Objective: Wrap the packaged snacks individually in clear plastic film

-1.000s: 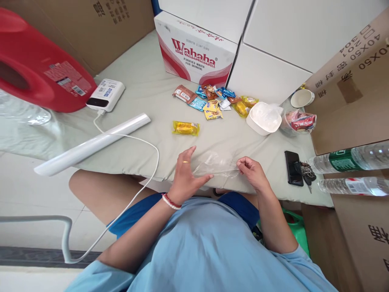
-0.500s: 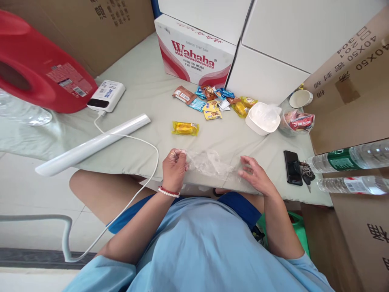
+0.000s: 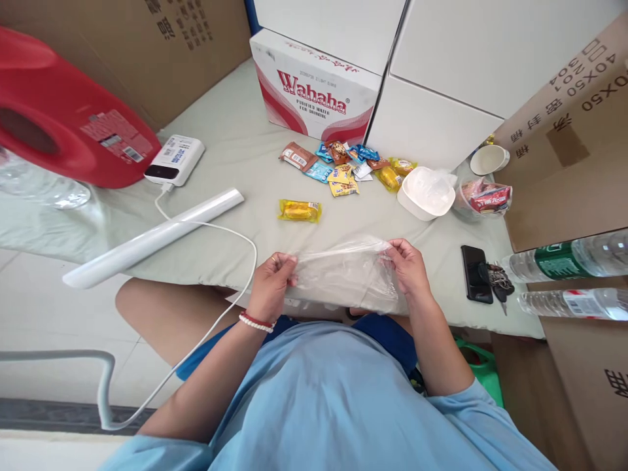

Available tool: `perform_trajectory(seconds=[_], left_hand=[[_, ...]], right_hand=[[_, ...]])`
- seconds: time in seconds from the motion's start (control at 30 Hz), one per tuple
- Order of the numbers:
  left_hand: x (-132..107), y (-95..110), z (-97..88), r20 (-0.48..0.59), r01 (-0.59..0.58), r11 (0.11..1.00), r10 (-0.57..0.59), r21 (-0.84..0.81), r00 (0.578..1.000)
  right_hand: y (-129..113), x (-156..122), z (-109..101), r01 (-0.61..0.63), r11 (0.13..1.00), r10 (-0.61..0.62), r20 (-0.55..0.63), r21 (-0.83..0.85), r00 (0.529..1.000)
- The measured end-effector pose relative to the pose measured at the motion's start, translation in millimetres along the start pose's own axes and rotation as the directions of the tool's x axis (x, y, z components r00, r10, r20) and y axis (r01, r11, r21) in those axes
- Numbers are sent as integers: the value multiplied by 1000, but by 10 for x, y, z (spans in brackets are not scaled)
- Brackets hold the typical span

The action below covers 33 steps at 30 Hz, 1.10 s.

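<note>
A clear plastic bag [image 3: 343,271] is stretched between my two hands at the near edge of the cloth-covered table [image 3: 235,150]. My left hand [image 3: 271,280], wearing a ring and a red and white bracelet, pinches the bag's left end. Its right end is gripped by my right hand [image 3: 409,265], fingers closed. A single yellow snack packet [image 3: 299,210] lies just beyond the bag. Further back sits a pile of several small snack packets [image 3: 348,167].
A white tube [image 3: 152,237], a white power bank [image 3: 175,160] with its cable, a red jug [image 3: 63,118], a Wahaha carton [image 3: 314,91], a white bowl [image 3: 426,191], a cup [image 3: 488,159], a phone with keys [image 3: 477,282], two water bottles [image 3: 569,258] and cardboard boxes surround the work area.
Both hands have closed on the ends of the plastic bag and pulled it out wide and taut. A second ago it lay crumpled, with my left hand open over it.
</note>
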<state>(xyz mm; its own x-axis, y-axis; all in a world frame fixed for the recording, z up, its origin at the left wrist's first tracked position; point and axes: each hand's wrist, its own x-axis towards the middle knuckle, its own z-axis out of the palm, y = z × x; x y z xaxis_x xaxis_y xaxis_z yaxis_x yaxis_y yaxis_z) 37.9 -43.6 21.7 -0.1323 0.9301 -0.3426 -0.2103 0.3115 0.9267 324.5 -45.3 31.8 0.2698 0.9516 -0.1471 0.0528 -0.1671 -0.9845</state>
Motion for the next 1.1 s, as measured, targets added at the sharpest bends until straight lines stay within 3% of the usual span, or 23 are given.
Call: perform_trajectory(seconds=[0.1, 0.17, 0.23, 0.3, 0.37, 0.4, 0.43, 0.5, 0.53, 0.6, 0.67, 0.77, 0.9, 1.0, 1.1], left_hand=[[-36, -4, -121, 68, -58, 971, 43, 234, 997], [-108, 70, -145, 91, -260, 886, 243, 384, 966], [-206, 182, -91, 128, -502, 717, 510, 483, 851], [-288, 275, 52, 209, -690, 503, 708, 520, 674], [-307, 299, 259, 337, -790, 302, 781, 534, 526], [-284, 284, 370, 404, -806, 224, 772, 549, 490], [-240, 257, 474, 466, -806, 164, 743, 569, 481], [-104, 193, 635, 547, -777, 122, 643, 617, 536], [-26, 168, 685, 552, -751, 144, 593, 644, 587], [113, 145, 725, 491, -673, 240, 523, 700, 697], [195, 151, 717, 399, -595, 332, 499, 732, 769], [192, 162, 702, 368, -575, 381, 491, 724, 790], [113, 152, 716, 389, -597, 443, 475, 669, 789], [179, 160, 663, 296, -532, 556, 462, 638, 836], [396, 161, 543, 147, -391, 738, 376, 549, 915]], right_hand=[[-15, -3, -34, -74, 997, 74, -9, 30, 997], [-23, -32, -35, -64, 998, 64, -18, 10, 998], [-45, -66, -22, -43, 999, 42, -22, -13, 999], [-88, -96, 5, -16, 999, 16, -11, -48, 1000], [-150, -120, 40, 15, 996, -13, 22, -87, 1000], [-182, -128, 54, 30, 994, -26, 43, -103, 999], [-212, -131, 61, 45, 992, -37, 66, -115, 997], [-254, -125, 39, 75, 988, -61, 107, -133, 992], [-262, -114, 5, 93, 985, -75, 125, -146, 989], [-250, -86, -97, 125, 975, -100, 139, -184, 985], [-212, -66, -205, 147, 965, -120, 133, -218, 984], [-145, -84, -240, 190, 954, -147, 191, -231, 970], [-75, -120, -31, 246, 909, -153, 279, -338, 948], [-11, -42, 52, 159, 917, -102, 170, -365, 980], [63, 103, -39, 23, 976, -17, 31, -215, 999]])
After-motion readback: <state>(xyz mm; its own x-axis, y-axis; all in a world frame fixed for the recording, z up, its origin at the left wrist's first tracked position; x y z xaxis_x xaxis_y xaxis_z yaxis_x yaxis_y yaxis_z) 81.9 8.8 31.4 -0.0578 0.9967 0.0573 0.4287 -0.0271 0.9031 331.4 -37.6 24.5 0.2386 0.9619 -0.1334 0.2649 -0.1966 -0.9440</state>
